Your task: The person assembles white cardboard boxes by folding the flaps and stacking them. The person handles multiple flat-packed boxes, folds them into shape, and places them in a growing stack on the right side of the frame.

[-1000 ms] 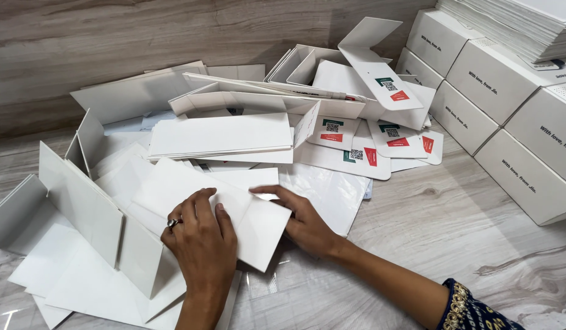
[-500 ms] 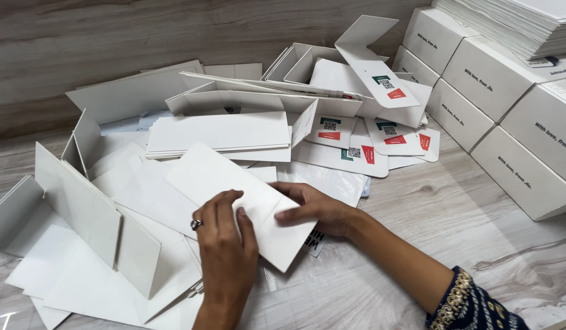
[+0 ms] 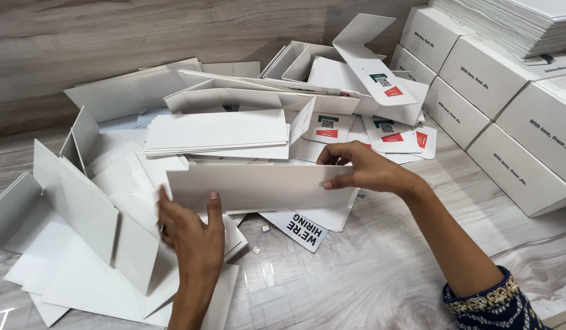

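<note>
Wood-grain flooring carries a loose heap of white card, and above it both hands clamp one flat white cardboard panel (image 3: 258, 186) by its ends: left hand (image 3: 194, 235) pinching the near-left edge, right hand (image 3: 362, 171) closed on the far-right corner. It looks light, stiff and smooth, likely to crease, so edge holds suit it. Beyond lie stacked sheets (image 3: 219, 133), printed flaps (image 3: 390, 131) and closed white boxes (image 3: 527, 153).
</note>
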